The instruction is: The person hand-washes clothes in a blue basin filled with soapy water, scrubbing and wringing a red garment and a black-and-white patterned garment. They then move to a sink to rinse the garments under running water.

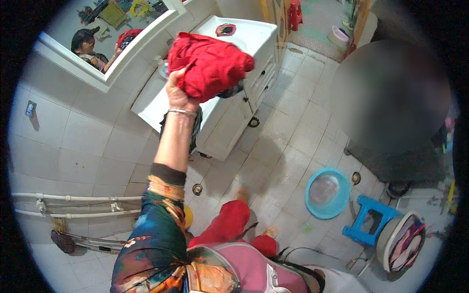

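My left hand (180, 93), with a bangle at the wrist, grips a crumpled red cloth (209, 66) and holds it up in front of the white washbasin counter (146, 104). Part of a dark patterned cloth (231, 90) shows under the red one. Behind my forearm, a black cloth or bag (196, 128) hangs by the cabinet's near end. A small red-and-dark item (225, 30) lies on the counter near the basin. My right hand is out of view.
A blue basin (328, 193) stands on the tiled floor beside a blue plastic stool (372, 219) and a pale tub of clothes (388, 243). White pipes (91, 198) run along the left wall, below the mirror (141, 49). A blurred patch covers the right.
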